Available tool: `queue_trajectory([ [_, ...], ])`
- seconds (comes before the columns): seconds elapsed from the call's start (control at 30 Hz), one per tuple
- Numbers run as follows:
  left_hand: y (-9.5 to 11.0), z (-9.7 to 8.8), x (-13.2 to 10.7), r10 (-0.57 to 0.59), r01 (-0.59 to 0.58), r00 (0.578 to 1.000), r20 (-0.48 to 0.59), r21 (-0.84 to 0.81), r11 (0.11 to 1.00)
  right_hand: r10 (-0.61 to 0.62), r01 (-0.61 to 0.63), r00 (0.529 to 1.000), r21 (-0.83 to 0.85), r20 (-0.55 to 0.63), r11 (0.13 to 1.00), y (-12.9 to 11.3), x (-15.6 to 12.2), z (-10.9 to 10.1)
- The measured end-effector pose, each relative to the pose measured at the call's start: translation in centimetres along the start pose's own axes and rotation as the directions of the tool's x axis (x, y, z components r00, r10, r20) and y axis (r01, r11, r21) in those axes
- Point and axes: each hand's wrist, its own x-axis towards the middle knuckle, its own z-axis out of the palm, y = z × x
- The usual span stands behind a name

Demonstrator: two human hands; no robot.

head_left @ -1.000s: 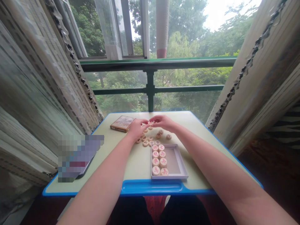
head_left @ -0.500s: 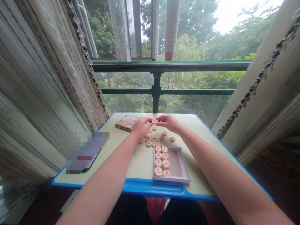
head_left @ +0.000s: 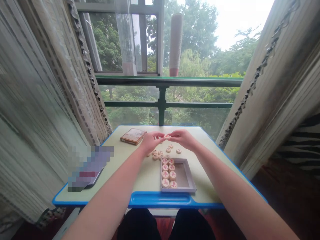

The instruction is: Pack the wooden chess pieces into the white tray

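My left hand (head_left: 150, 142) and my right hand (head_left: 184, 139) meet over the far middle of the table. Between their fingertips is one round xiangqi piece (head_left: 167, 136) with a red character, pinched from both sides. Just below the hands lie loose xiangqi pieces (head_left: 155, 156), several with dark characters; my left hand hides part of the group. Nearer to me is a shallow open box (head_left: 192, 178). Its left half holds two columns of red-marked pieces (head_left: 165, 175), faces up, while the right half shows bare bottom.
A flat brown-edged box (head_left: 133, 136) lies at the far left of the table (head_left: 145, 181). A blurred-out flat device (head_left: 90, 171) rests by the left edge. Curtains (head_left: 82, 93) flank both sides, and a green railing (head_left: 162, 110) stands behind.
The view has tilted up and turned slightly right, so the table sits lower in the picture. Both hands still pinch the same xiangqi piece, its red character now harder to read.
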Motion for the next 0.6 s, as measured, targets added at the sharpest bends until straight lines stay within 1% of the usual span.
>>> queue_trajectory([
  [0.1,1.2,0.3,-0.6,0.017,-0.007,0.987,0.162,-0.058,0.998,-0.02,0.008,0.997,-0.146,-0.078,0.989,-0.2,-2.9,-0.5],
  [0.2,2.4,0.3,-1.3,0.037,-0.019,0.954,0.296,-0.064,0.998,-0.026,-0.004,0.992,-0.231,-0.127,0.973,-0.3,-6.0,-0.3],
  [0.27,3.0,0.0,-1.9,0.069,-0.059,0.926,0.371,-0.037,0.998,-0.054,0.014,0.988,-0.26,-0.147,0.966,-0.1,-7.6,0.3],
  [0.37,3.8,-0.4,-3.3,0.125,-0.157,0.886,0.447,0.033,0.987,-0.159,0.098,0.973,-0.321,-0.17,0.942,0.1,-9.4,1.3],
  [0.4,4.0,-0.6,-3.9,0.139,-0.184,0.881,0.452,0.057,0.981,-0.179,0.12,0.972,-0.331,-0.154,0.936,0.2,-9.9,1.5],
  [0.43,4.2,-0.6,-4.7,0.151,-0.202,0.886,0.439,0.072,0.977,-0.19,0.136,0.972,-0.333,-0.136,0.933,0.2,-10.3,1.7],
  [0.53,4.2,-0.6,-7.2,0.231,-0.273,0.899,0.372,0.065,0.96,-0.207,0.177,0.977,-0.322,-0.059,0.93,0.3,-11.4,1.9],
  [0.6,3.9,-0.5,-8.9,0.257,-0.283,0.931,0.26,0.066,0.957,-0.228,0.211,0.974,-0.323,-0.015,0.922,0.3,-12.2,2.0],
])
